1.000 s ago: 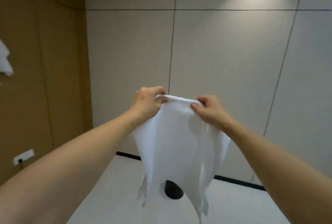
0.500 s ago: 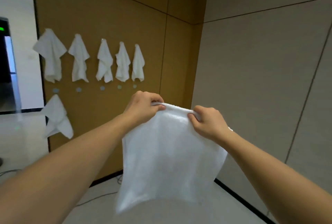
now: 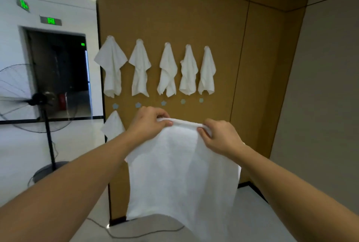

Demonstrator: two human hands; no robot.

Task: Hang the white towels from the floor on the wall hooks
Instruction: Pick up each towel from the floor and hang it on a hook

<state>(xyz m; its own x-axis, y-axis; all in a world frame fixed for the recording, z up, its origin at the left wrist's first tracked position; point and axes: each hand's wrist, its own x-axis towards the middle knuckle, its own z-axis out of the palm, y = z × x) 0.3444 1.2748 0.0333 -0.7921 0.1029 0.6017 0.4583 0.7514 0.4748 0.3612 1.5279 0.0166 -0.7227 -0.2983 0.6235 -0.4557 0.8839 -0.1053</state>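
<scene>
Now that you've turned to the hook wall (image 3: 262, 67), both hands, left hand (image 3: 150, 123) and right hand (image 3: 219, 137), are pinching the towel (image 3: 180, 173), nearing hanging.

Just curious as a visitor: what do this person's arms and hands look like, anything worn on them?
Both forearms are bare as far as the picture shows: no sleeves in view. The left hand and the right hand wear no gloves, and no rings, watch or bracelet show. The fingernails look short and unpainted.
</scene>
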